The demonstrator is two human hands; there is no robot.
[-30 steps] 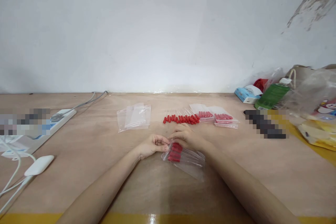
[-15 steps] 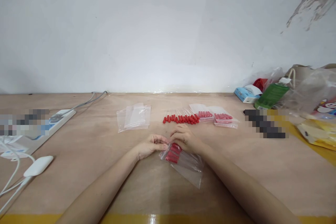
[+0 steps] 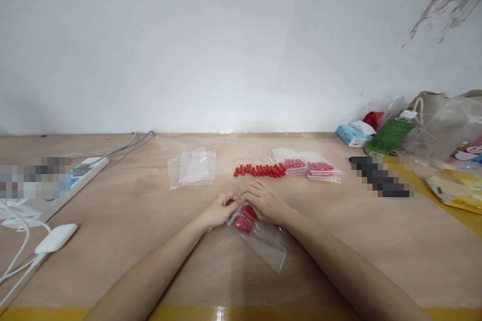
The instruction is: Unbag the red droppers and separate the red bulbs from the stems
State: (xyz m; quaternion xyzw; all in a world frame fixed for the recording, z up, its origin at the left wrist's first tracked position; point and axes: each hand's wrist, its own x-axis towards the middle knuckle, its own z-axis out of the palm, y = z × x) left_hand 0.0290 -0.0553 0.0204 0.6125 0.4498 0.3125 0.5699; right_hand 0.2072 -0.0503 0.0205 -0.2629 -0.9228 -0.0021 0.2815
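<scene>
Just above the table, both hands hold a clear zip-lock bag (image 3: 269, 243) by its top edge. Several red-ended pieces (image 3: 244, 220) lie inside it, close to the opening. My left hand (image 3: 222, 210) pinches the bag's upper left corner with thumb and fingers. My right hand (image 3: 265, 203) is closed on the same edge beside it, its fingertips partly hidden. Beyond the hands lies a row of loose thin clear sticks with red ends (image 3: 259, 169). Filled bags are stacked to their right, in a left pile (image 3: 293, 163) and a right pile (image 3: 320, 166).
Flat clear bags (image 3: 194, 168) lie at back left. A power strip (image 3: 88, 170) and a white charger (image 3: 56, 238) with cables occupy the left side. On the right are a tissue pack (image 3: 354, 135), a green bottle (image 3: 390, 134), a blurred dark object (image 3: 380, 178) and plastic bags (image 3: 444, 130).
The left fingers have curled tighter on the bag's edge. My right hand has shifted slightly left, and the bag's lower end has swung a little left and down.
</scene>
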